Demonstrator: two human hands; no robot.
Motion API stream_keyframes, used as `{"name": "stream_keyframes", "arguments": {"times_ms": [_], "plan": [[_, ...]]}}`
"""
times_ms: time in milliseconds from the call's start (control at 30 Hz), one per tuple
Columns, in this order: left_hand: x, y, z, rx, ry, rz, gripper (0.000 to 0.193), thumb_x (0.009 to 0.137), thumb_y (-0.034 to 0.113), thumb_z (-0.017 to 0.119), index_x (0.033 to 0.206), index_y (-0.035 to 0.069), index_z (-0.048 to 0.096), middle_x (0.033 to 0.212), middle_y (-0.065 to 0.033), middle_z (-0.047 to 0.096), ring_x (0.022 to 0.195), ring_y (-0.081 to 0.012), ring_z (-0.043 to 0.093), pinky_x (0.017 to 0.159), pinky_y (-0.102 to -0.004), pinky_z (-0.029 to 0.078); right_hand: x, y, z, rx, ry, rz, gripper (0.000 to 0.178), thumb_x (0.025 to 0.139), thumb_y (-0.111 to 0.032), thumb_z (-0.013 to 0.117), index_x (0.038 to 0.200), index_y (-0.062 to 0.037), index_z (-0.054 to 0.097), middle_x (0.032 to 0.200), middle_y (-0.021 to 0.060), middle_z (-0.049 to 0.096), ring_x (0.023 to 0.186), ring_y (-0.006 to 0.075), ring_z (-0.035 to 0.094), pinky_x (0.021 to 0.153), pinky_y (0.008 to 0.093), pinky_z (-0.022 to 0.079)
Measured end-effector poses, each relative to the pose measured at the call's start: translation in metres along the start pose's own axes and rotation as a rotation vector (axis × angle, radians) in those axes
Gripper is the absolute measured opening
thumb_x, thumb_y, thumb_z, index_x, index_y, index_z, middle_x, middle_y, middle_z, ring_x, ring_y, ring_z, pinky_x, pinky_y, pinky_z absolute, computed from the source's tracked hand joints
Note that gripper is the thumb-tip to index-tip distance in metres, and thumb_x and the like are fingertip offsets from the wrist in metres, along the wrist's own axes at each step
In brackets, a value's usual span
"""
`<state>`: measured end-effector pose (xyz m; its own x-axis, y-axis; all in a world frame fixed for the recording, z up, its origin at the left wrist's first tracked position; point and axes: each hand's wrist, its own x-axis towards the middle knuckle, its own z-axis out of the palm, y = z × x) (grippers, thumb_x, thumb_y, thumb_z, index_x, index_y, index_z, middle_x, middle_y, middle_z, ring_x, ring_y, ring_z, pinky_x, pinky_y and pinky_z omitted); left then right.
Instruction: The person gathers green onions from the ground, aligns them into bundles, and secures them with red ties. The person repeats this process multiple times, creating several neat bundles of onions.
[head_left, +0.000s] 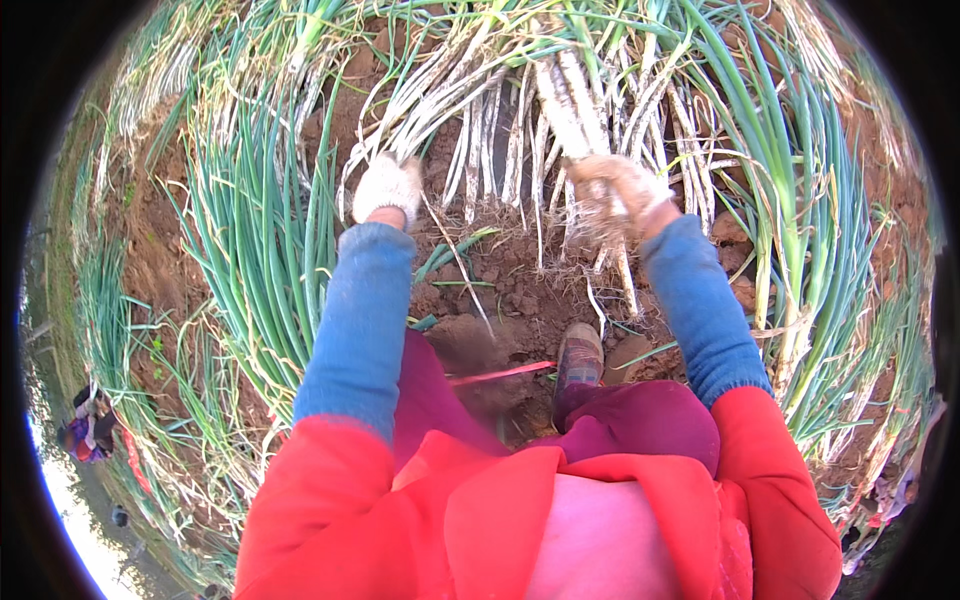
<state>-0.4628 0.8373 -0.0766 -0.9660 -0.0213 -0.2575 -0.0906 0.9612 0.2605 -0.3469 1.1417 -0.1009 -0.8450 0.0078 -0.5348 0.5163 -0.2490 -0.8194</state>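
Long green onions with white stalks [565, 105] lie fanned out in front of me, their stringy roots toward me. My left hand [388, 187], in a pale soiled glove, is closed around the ends of several thin onion stalks [425, 125]. To its right, my right hand [618, 188], gloved too and blurred by motion, is closed on the lower part of a thicker bunch of green onions. Roots hang below that hand. Both gloves partly hide what they hold.
Heaps of green onions flank me at left [255, 240] and right [800, 200]. Reddish-brown soil [480, 330] with a red strip [505, 373] lies by my shoe [580, 358]. Another person [88, 432] is at the far left edge.
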Motion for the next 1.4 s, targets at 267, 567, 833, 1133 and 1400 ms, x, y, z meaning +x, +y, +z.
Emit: {"name": "stream_keyframes", "arguments": {"times_ms": [267, 567, 833, 1133, 1400], "plan": [[-0.026, 0.080, 0.106, -0.127, -0.262, 0.648, 0.037, 0.100, 0.015, 0.064, 0.137, 0.015, 0.067, 0.127, -0.0157, 0.073, 0.112, -0.0310, 0.073, 0.103, -0.0398, 0.057, -0.011, -0.013, 0.000, 0.139, -0.067, -0.038, 0.024, 0.091, -0.019, 0.078, 0.109, -0.0031, 0.076, 0.092, 0.0034, 0.075, 0.074, 0.0139, 0.070, 0.062, 0.0283, 0.056], [0.009, 0.127, 0.162, -0.140, -0.286, 0.117, 0.035, 0.096, 0.018, 0.065, 0.127, 0.003, 0.066, 0.127, -0.0257, 0.071, 0.118, -0.0390, 0.071, 0.103, -0.0441, 0.056, -0.031, -0.016, -0.028, 0.254, -0.038, 0.039, 0.032, 0.088, -0.013, 0.076, 0.117, 0.0011, 0.073, 0.093, 0.0041, 0.074, 0.074, 0.0128, 0.068, 0.067, 0.0280, 0.056], [0.049, 0.122, 0.166, 0.103, -0.491, 0.231, 0.040, 0.079, 0.027, 0.078, 0.113, 0.006, 0.077, 0.109, -0.0202, 0.078, 0.106, -0.0366, 0.076, 0.093, -0.0414, 0.061, -0.026, 0.000, -0.036, 0.182, -0.061, -0.004, 0.025, 0.084, -0.016, 0.079, 0.104, -0.0009, 0.076, 0.087, 0.0052, 0.074, 0.075, 0.0146, 0.067, 0.068, 0.0300, 0.054], [0.036, 0.127, 0.140, -0.412, -0.709, -0.057, 0.058, 0.084, 0.019, 0.080, 0.136, -0.003, 0.065, 0.138, -0.0239, 0.067, 0.130, -0.0304, 0.064, 0.112, -0.0373, 0.049, -0.030, -0.007, -0.035, 0.224, -0.082, 0.007, 0.036, 0.085, -0.011, 0.076, 0.118, 0.0028, 0.073, 0.098, 0.0097, 0.076, 0.083, 0.0181, 0.070, 0.075, 0.0297, 0.057], [-0.042, 0.095, 0.031, -0.558, -0.718, 0.095, 0.053, 0.099, 0.036, 0.065, 0.133, -0.005, 0.062, 0.117, -0.0216, 0.071, 0.096, -0.0243, 0.071, 0.090, -0.0378, 0.058, -0.026, 0.006, -0.022, 0.262, -0.081, -0.101, 0.035, 0.090, -0.014, 0.073, 0.120, 0.0029, 0.072, 0.110, 0.0146, 0.077, 0.099, 0.0232, 0.074, 0.090, 0.0350, 0.059]]}}
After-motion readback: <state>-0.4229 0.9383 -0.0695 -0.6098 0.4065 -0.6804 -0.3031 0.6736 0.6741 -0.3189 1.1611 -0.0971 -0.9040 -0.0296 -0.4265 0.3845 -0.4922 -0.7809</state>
